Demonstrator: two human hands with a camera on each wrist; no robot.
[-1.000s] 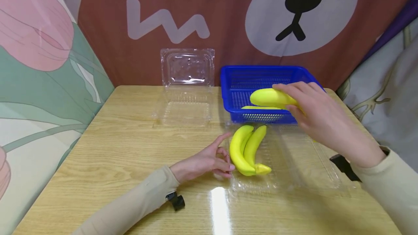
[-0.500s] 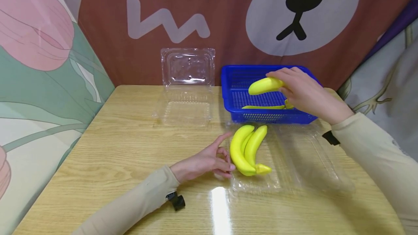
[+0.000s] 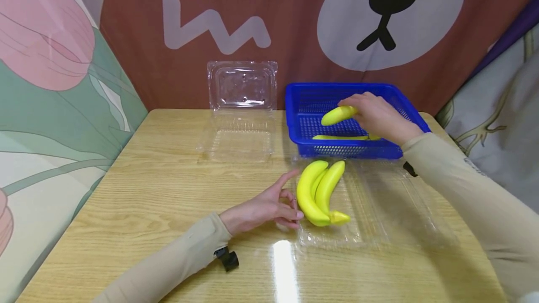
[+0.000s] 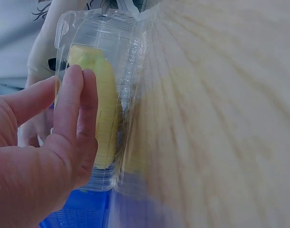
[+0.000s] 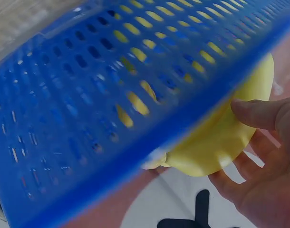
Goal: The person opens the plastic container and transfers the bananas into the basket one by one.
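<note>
My right hand grips a yellow banana over the blue basket. In the right wrist view, this banana lies between thumb and fingers, partly behind the basket's wall. Another banana rests in the basket, mostly hidden by its front side. My left hand pinches the left rim of a clear plastic clamshell, index finger stretched out. A small bunch of bananas lies inside that clamshell. Seen from the left wrist, my fingers are against its transparent wall.
A second clear clamshell stands open at the back, left of the basket, its lid upright. The first clamshell's lid lies unfolded to the right. Printed cloth hangs behind the wooden table.
My right hand has moved left and away from me with the banana, then slightly down into the basket's opening. The left hand and the bunch have stayed put.
</note>
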